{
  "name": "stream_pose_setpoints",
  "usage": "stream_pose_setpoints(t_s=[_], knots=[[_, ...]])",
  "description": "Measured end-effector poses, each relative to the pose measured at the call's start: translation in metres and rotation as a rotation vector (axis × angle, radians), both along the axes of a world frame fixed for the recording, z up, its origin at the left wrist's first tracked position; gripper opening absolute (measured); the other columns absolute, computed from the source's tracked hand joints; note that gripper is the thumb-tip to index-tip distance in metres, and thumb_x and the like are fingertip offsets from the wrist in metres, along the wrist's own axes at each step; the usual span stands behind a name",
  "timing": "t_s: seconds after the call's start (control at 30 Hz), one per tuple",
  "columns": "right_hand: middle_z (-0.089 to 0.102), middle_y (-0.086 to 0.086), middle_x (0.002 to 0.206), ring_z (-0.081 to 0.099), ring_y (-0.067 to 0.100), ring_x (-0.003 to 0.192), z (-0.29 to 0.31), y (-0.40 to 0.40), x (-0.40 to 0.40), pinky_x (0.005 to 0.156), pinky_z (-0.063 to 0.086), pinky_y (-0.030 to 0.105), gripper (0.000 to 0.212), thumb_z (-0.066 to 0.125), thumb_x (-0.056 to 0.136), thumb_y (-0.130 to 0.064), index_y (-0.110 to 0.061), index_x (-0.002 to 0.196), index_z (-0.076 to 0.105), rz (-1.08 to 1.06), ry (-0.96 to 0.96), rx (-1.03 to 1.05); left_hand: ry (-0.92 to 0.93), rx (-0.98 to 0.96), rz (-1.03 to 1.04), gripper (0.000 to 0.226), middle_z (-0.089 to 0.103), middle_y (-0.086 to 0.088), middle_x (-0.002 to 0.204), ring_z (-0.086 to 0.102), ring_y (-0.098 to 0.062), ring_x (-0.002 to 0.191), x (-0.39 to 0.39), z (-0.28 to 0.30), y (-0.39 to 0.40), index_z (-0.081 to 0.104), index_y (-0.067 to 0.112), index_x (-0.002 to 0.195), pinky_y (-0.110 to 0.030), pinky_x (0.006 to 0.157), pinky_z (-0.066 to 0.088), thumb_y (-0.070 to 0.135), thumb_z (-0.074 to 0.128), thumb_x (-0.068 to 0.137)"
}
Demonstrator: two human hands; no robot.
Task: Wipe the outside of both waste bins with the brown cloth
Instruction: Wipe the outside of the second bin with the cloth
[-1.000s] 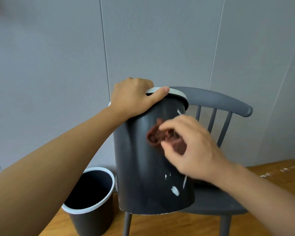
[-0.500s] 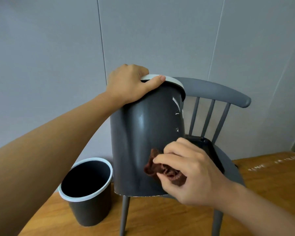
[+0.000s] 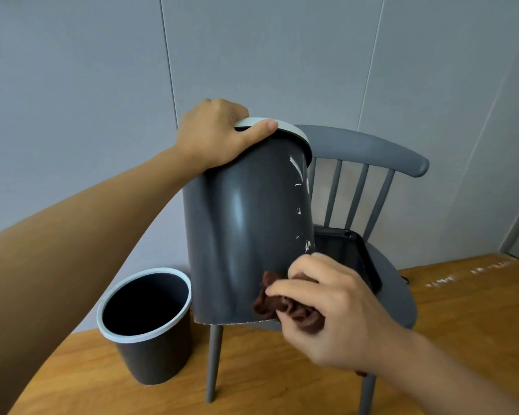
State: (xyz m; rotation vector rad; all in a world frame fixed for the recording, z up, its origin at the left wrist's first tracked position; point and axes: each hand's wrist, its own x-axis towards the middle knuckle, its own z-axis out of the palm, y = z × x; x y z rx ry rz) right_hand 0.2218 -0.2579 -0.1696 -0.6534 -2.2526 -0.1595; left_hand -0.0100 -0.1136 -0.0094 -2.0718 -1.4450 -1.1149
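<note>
Brown cloth (image 3: 285,307) pinched in right hand (image 3: 336,313) – left hand (image 3: 213,133) grips bin (image 3: 246,229) rim.

Left hand (image 3: 219,136) curled in a grip up high; right hand (image 3: 336,307) pinching lower.

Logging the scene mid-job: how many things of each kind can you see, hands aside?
Waste bins: 2, the held bin and the bin on the floor
Brown cloth: 1
Chair: 1
Black tray: 1
Total: 5
</note>
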Motion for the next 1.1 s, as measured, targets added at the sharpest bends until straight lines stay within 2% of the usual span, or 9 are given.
stream_pose_setpoints(t_s=[0.2, 0.27, 0.43, 0.6, 0.67, 0.83, 0.9, 1.03, 1.1], knots=[[0.059, 0.0, 0.104, 0.057, 0.025, 0.091, 0.035, 0.029, -0.013, 0.078, 0.054, 0.04, 0.031, 0.068, 0.093, -0.03, -0.02, 0.12, 0.077, -0.156, 0.163, 0.053, 0.036, 0.046, -0.017, 0.076, 0.034, -0.003, 0.05, 0.037, -0.025, 0.054, 0.007, 0.0, -0.009, 0.03, 0.01, 0.061, -0.033, 0.053, 0.026, 0.08, 0.047, 0.085], [0.059, 0.0, 0.104, 0.057, 0.023, 0.091, 0.023, 0.019, -0.009, 0.079, 0.053, 0.037, 0.031, 0.071, 0.092, -0.027, -0.019, 0.121, 0.077, -0.1, 0.125, 0.014, 0.032, 0.034, -0.006, 0.075, 0.033, -0.003, 0.051, 0.036, -0.024, 0.054, 0.005, 0.001, -0.009, 0.03, 0.011, 0.061, -0.034, 0.053, 0.027, 0.08, 0.047, 0.084], [0.059, -0.007, 0.09, 0.056, 0.013, 0.083, -0.003, -0.011, 0.007, 0.069, 0.051, 0.032, 0.019, 0.075, 0.084, -0.017, -0.021, 0.102, 0.079, 0.045, -0.031, -0.079, 0.005, 0.005, 0.013, 0.076, 0.037, -0.004, 0.053, 0.04, -0.026, 0.056, 0.001, 0.0, -0.003, 0.035, 0.009, 0.063, -0.034, 0.053, 0.028, 0.081, 0.046, 0.083], [0.062, -0.003, 0.101, 0.062, 0.017, 0.091, 0.016, 0.021, -0.004, 0.077, 0.057, 0.033, 0.028, 0.07, 0.092, -0.026, -0.017, 0.116, 0.079, -0.123, 0.253, -0.033, 0.01, 0.014, 0.011, 0.075, 0.033, -0.004, 0.052, 0.035, -0.025, 0.055, 0.004, 0.001, -0.008, 0.03, 0.011, 0.062, -0.035, 0.053, 0.026, 0.081, 0.047, 0.084], [0.062, -0.002, 0.102, 0.062, 0.017, 0.093, 0.01, 0.022, -0.001, 0.077, 0.057, 0.033, 0.029, 0.071, 0.091, -0.023, -0.014, 0.118, 0.079, -0.109, 0.252, -0.051, -0.001, 0.003, 0.021, 0.075, 0.033, -0.004, 0.053, 0.035, -0.026, 0.056, 0.003, 0.001, -0.008, 0.029, 0.011, 0.062, -0.036, 0.053, 0.026, 0.081, 0.047, 0.083], [0.063, -0.006, 0.092, 0.062, 0.012, 0.085, -0.012, -0.005, 0.016, 0.07, 0.054, 0.029, 0.02, 0.079, 0.083, -0.014, -0.015, 0.103, 0.081, 0.046, 0.11, -0.13, -0.037, -0.012, 0.017, 0.075, 0.027, -0.002, 0.052, 0.03, -0.022, 0.053, 0.002, 0.001, -0.008, 0.026, 0.013, 0.061, -0.035, 0.052, 0.022, 0.08, 0.05, 0.083], [0.063, -0.006, 0.092, 0.063, 0.013, 0.085, -0.008, -0.002, 0.013, 0.071, 0.054, 0.029, 0.02, 0.078, 0.084, -0.014, -0.015, 0.104, 0.081, 0.023, 0.145, -0.112, -0.03, -0.002, 0.012, 0.075, 0.027, -0.002, 0.052, 0.03, -0.022, 0.053, 0.003, 0.0, -0.01, 0.026, 0.013, 0.061, -0.034, 0.051, 0.022, 0.08, 0.05, 0.084], [0.065, -0.002, 0.101, 0.066, 0.015, 0.092, 0.008, 0.019, 0.0, 0.079, 0.059, 0.031, 0.026, 0.076, 0.089, -0.017, -0.014, 0.115, 0.08, -0.129, 0.337, -0.066, -0.023, 0.008, 0.001, 0.075, 0.026, -0.002, 0.052, 0.029, -0.022, 0.053, 0.004, 0.0, -0.012, 0.026, 0.013, 0.061, -0.035, 0.051, 0.022, 0.08, 0.05, 0.084], [0.065, -0.001, 0.102, 0.065, 0.017, 0.093, 0.008, 0.02, 0.002, 0.079, 0.058, 0.033, 0.027, 0.075, 0.09, -0.018, -0.014, 0.116, 0.08, -0.126, 0.302, -0.067, -0.03, 0.001, 0.012, 0.075, 0.027, -0.002, 0.053, 0.029, -0.023, 0.054, 0.004, 0.001, -0.012, 0.026, 0.013, 0.061, -0.035, 0.051, 0.021, 0.08, 0.05, 0.084]])
